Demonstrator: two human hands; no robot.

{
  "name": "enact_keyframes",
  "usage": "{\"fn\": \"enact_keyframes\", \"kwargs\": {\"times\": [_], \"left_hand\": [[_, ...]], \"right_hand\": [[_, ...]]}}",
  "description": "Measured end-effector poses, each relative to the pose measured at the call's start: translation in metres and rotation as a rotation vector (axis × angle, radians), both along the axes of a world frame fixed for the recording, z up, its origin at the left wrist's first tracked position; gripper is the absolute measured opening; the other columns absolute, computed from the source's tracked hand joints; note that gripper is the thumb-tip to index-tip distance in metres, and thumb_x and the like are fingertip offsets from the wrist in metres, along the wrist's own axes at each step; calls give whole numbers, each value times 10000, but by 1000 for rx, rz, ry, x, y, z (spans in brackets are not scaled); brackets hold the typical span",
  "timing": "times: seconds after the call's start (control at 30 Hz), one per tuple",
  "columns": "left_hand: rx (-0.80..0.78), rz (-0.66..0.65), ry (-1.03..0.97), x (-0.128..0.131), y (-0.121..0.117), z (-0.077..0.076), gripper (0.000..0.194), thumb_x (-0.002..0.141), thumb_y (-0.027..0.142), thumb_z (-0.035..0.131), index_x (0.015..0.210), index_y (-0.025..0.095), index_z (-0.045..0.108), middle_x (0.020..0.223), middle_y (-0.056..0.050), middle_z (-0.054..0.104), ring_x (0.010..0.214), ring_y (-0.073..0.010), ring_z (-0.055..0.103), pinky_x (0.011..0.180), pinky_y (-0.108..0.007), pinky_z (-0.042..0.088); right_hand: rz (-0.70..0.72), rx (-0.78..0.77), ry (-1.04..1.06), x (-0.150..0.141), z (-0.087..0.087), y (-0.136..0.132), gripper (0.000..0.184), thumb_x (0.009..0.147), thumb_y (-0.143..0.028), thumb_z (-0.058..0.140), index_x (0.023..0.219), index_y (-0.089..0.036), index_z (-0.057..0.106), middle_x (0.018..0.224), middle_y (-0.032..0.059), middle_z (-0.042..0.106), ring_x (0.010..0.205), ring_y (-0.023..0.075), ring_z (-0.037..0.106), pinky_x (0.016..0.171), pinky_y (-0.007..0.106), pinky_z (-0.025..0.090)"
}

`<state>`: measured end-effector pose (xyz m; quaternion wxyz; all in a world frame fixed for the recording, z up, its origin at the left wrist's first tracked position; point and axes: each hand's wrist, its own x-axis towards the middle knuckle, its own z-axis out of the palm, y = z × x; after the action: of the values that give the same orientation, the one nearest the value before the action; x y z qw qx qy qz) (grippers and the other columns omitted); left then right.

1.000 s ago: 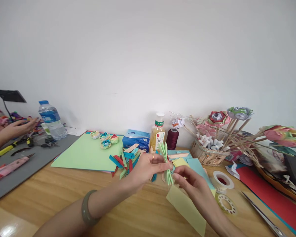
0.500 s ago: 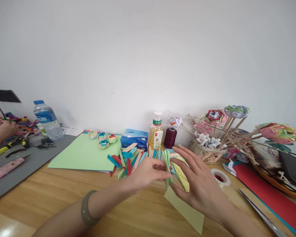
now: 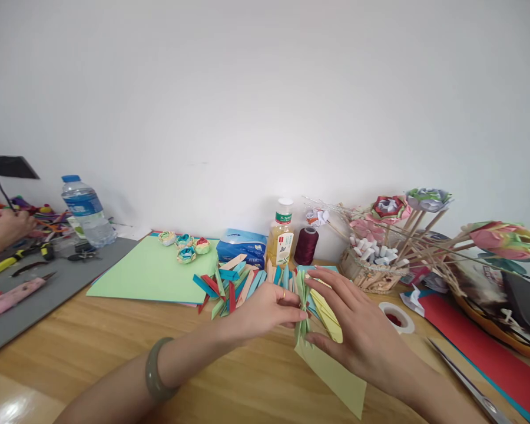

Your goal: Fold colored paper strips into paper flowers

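Observation:
A small bundle of folded light green paper strips (image 3: 302, 330) stands upright between my hands, narrow at its middle and fanned at both ends. My left hand (image 3: 269, 306) pinches it at the middle between thumb and fingers. Around its right side curves my right hand (image 3: 357, 318), the fingertips at the upper end and the thumb at the lower end, the fingers well apart. Below the bundle lies a pale yellow paper sheet (image 3: 335, 380). Behind my right fingers shows a yellow folded paper (image 3: 327, 315), and behind my left hand a pile of coloured folded strips (image 3: 229, 285).
Green paper (image 3: 136, 271) bears several paper rosettes. Behind are a tissue pack (image 3: 242, 247), a drink bottle (image 3: 280, 238) and a thread spool (image 3: 306, 247). Scissors (image 3: 463, 377), a tape roll (image 3: 404, 321) and a flower basket (image 3: 371, 274) stand right. Another person's hand (image 3: 11, 227) works far left.
My right hand has gone from close-set fingers beside the bundle to a wide span round it. The bundle's ends have spread and bent. My left hand keeps its pinch.

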<state>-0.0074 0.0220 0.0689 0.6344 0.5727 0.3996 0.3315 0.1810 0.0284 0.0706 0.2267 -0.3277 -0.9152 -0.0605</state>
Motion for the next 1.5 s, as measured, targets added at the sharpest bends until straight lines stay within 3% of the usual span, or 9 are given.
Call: {"fn": "enact_keyframes", "kwargs": {"times": [0.33, 0.43, 0.6, 0.77, 0.97, 1.13, 1.27, 1.5], "left_hand": [[-8, -40, -3, 1, 0, -6, 275, 609, 409, 672, 669, 142, 645, 619, 32, 508, 656, -120, 469, 688, -238, 398], [-13, -32, -23, 2, -1, -10, 267, 629, 394, 657, 678, 132, 643, 645, 21, 530, 679, -131, 486, 717, -258, 406], [42, -10, -4, 2, -2, -9, 245, 649, 374, 640, 684, 131, 642, 655, 19, 541, 685, -134, 480, 714, -256, 399], [58, -31, 19, 1, -2, -7, 241, 659, 373, 627, 689, 135, 651, 649, 20, 555, 679, -137, 486, 694, -249, 389], [87, -18, 143, 2, -3, -9, 251, 662, 378, 611, 667, 130, 651, 631, 12, 567, 689, -158, 498, 666, -248, 388], [84, -55, 177, -1, -1, -4, 220, 679, 343, 587, 641, 128, 608, 619, 35, 524, 681, -133, 481, 685, -245, 378], [57, -88, 111, -5, 0, 2, 185, 685, 297, 575, 595, 136, 566, 579, 51, 479, 628, -104, 466, 658, -233, 379], [-83, -110, 30, -1, -1, -1, 165, 660, 258, 592, 732, 113, 620, 723, -17, 610, 702, -133, 566, 690, -266, 434]], "right_hand": [[-6, 66, 41, -7, 1, -7, 319, 676, -128, 495, 992, -167, 518, 1089, 113, 573, 1064, 261, 495, 872, 438, 428], [-50, 111, 36, -12, -2, -10, 213, 703, -155, 504, 911, -169, 549, 964, 94, 612, 954, 261, 538, 818, 429, 437], [-30, 258, 46, -14, -4, -11, 185, 771, -163, 505, 949, -185, 551, 973, 66, 646, 1011, 254, 533, 910, 438, 358], [-25, 181, 43, -12, -1, -11, 107, 795, -142, 466, 847, -184, 550, 801, 48, 650, 762, 198, 582, 764, 362, 426], [-86, 251, -63, -17, -7, -15, 148, 803, -128, 427, 745, -167, 558, 659, 43, 596, 639, 197, 560, 705, 371, 418], [9, 249, -73, -11, -11, -9, 224, 890, -137, 324, 898, -140, 548, 884, 99, 638, 818, 208, 584, 717, 333, 433], [75, 190, -126, -5, -9, -2, 255, 920, -154, 270, 914, -139, 525, 760, 67, 614, 678, 177, 572, 620, 298, 433], [130, 172, -98, 0, -8, 0, 278, 913, -141, 281, 735, -170, 492, 604, 11, 515, 545, 143, 465, 510, 251, 353]]}}
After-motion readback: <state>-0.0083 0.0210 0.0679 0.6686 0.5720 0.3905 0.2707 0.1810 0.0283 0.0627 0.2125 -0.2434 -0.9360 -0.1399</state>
